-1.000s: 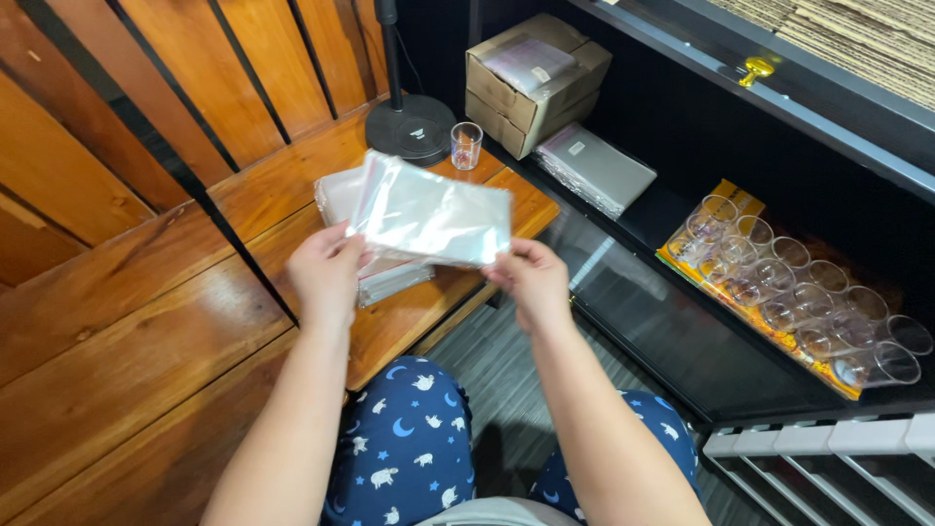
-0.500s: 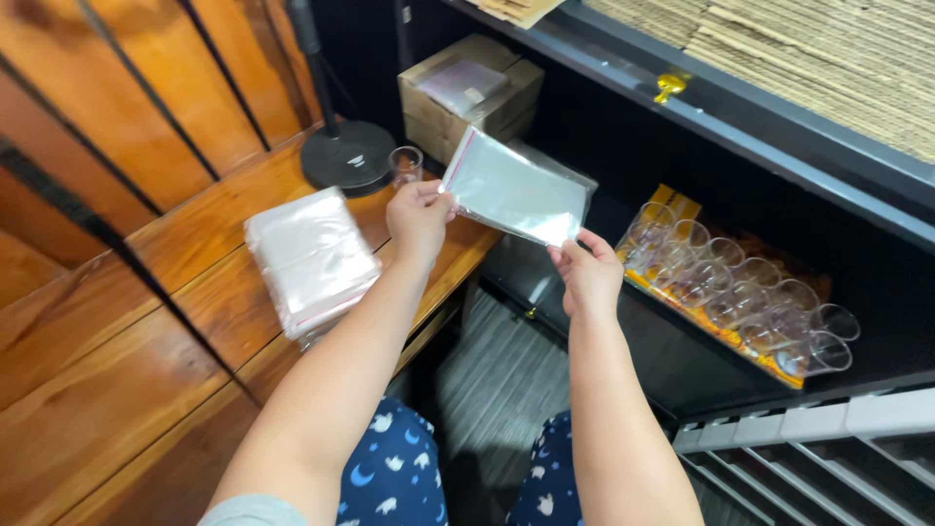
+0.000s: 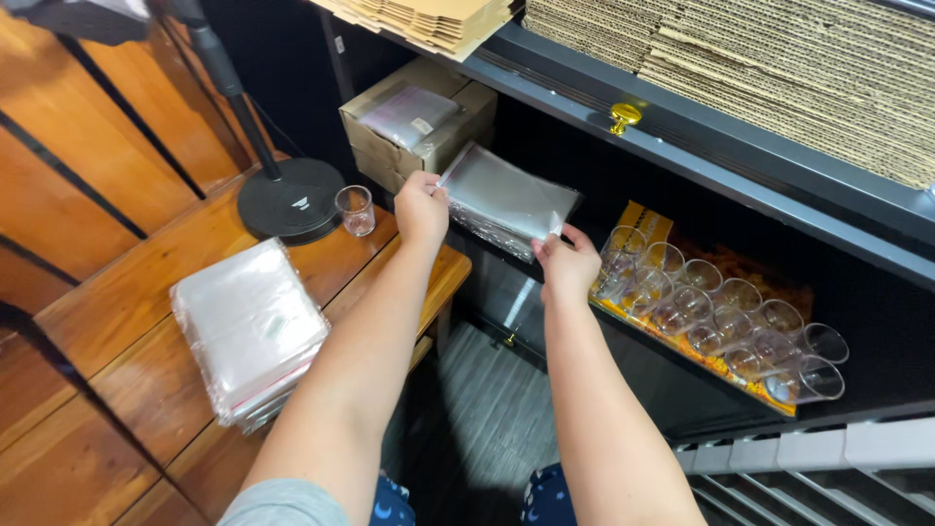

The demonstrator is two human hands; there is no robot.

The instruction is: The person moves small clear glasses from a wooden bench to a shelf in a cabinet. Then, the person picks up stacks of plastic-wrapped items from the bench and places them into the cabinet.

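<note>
moved: clear bag carried toward shelf | left hand, right hand pinch opposite corners, seemingly

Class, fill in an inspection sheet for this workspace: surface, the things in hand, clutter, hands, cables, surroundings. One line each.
Surface: wooden bench top, slatted, beside a dark shelf.
Things in hand: clear plastic bag, held flat between both hands above a stack of similar bags on the shelf.
Clutter: pile of clear bags on the bench; small clear cup; round black stand base; rows of clear cups lying on a yellow tray.
Hands: left hand pinches the bag's left corner; right hand pinches its lower right corner.
Cables: nothing seen.
Surroundings: cardboard box; corrugated cardboard sheets stacked above.
</note>
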